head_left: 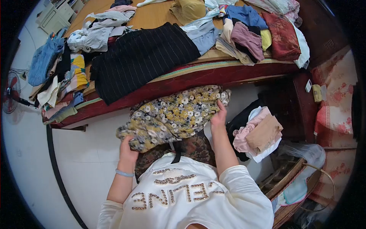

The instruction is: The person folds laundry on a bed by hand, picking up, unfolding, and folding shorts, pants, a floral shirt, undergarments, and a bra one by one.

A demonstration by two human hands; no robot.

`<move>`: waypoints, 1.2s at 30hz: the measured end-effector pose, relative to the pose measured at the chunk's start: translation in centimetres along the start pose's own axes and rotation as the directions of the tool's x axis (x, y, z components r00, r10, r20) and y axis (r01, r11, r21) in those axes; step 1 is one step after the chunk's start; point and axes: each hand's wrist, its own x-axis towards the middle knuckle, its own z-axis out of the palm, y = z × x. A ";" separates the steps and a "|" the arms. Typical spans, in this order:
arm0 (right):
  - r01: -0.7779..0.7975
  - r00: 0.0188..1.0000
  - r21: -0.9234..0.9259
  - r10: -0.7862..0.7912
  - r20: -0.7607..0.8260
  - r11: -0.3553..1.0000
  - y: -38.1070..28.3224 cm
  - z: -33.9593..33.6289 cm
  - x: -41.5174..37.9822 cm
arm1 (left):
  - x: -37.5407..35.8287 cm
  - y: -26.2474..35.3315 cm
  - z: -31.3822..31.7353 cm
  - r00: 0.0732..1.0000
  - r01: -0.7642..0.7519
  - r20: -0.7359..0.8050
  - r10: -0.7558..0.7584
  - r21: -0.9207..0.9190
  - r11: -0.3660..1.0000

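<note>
Stretched between my two hands is a floral cloth garment [179,112] in yellow, white and dark grey; its exact kind I cannot make out. My left hand [129,148] grips its lower left corner, where the fabric is bunched and slightly blurred. At the upper right edge, my right hand [218,115] pinches it with the thumb on top. The garment hangs above my lap, just in front of the bed's red side [228,77]. Beyond it, a black pinstriped cloth [146,57] lies spread over the bed edge.
Piles of clothes cover the bed, including blue denim [45,61] at left and a dark red folded cloth [281,36] at right. Folded pink and tan clothes [263,131] are stacked to my right. A wooden rack [288,183] stands lower right, a fan [12,89] far left.
</note>
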 end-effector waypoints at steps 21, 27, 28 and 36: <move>0.200 0.936 -0.811 -0.353 -0.008 0.549 -2.5 4.3 -15.1 | -1.5 -0.4 -5.4 0.988 -0.132 0.103 0.112 0.207 0.969; 0.688 0.719 -0.507 0.586 0.375 -0.519 3.8 6.6 -16.0 | -2.5 0.9 -3.7 0.964 -0.257 0.140 0.225 0.285 0.923; 0.701 0.708 -0.481 0.594 0.381 -0.527 4.4 6.2 -16.2 | -2.8 1.1 -3.1 0.955 -0.295 0.144 0.260 0.350 0.889; 0.013 0.934 -0.848 0.297 0.200 0.530 3.5 3.6 -15.4 | -6.1 -2.2 10.5 0.598 -0.770 0.754 0.273 0.635 -0.067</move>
